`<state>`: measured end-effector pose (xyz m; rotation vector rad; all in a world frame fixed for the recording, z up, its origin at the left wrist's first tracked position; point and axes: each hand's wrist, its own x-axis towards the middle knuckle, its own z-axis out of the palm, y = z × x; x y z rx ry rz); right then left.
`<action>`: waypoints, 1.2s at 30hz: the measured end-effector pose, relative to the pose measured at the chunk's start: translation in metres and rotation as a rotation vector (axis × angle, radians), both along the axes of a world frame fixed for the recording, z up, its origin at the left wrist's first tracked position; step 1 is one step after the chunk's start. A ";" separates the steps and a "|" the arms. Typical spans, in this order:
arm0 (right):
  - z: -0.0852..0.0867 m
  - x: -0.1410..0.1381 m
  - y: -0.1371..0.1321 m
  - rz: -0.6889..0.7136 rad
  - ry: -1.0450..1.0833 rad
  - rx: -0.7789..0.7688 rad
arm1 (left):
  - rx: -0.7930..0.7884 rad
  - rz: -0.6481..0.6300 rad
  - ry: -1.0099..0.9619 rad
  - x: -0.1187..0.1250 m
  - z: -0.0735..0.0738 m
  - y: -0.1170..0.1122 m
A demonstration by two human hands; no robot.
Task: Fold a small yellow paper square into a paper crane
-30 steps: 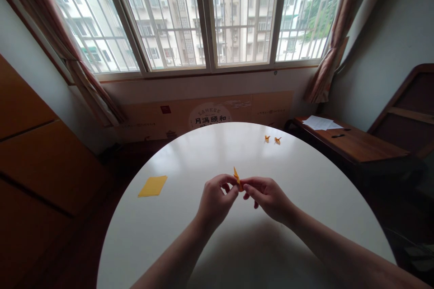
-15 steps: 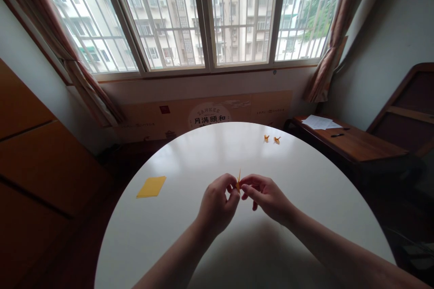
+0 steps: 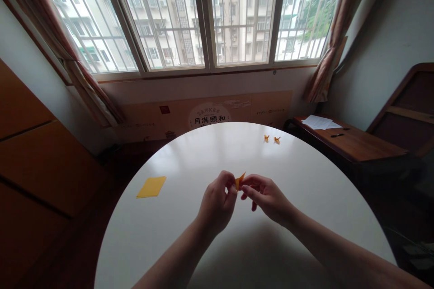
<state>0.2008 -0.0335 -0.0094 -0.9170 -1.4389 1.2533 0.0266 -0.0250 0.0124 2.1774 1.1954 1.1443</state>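
Big round white table [image 3: 305, 180], shiny, w/ window light on it. Both hands are over the middle of it, toward the near side. Left hand [image 3: 217, 203] & right hand [image 3: 266, 196] each pinch a tiny folded orange paper [image 3: 239, 179] btw thumb & fingertips; the other fingers curl in. The paper is up in the air just above the table, right btw the 2 hands, w/ one pointy tip sticking up to the right.

On the table's left side lies a flat yellow sheet [image 3: 151, 187], well apart from the hands. Near the far edge sit 2 little orange paper birds [image 3: 267, 137], close together.

Room: wide window [image 3: 210, 13] w/ white bars; tall buildings & a green tree outside. Pinkish curtains [image 3: 88, 86] hang at both sides. Brown wood cupboard [image 3: 30, 153] on the left. On the right, a dark wood desk [image 3: 366, 144] w/ white papers [image 3: 320, 122] & a black pen [image 3: 337, 135] on it.

Under the window a flat brown cardboard box [image 3: 237, 108] leans on the wall. It has a round mark w/ the words "月满颐和" in white. The small letters above them are too tiny to read for sure. A small red square is printed on its left part.
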 end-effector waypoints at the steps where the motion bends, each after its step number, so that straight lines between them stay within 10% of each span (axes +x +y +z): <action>1: 0.000 0.000 0.000 -0.001 0.004 0.001 | 0.014 -0.002 0.003 0.000 0.000 0.000; 36: 0.004 0.000 -0.001 0.013 0.014 0.014 | 0.370 -0.045 0.009 -0.002 0.010 0.000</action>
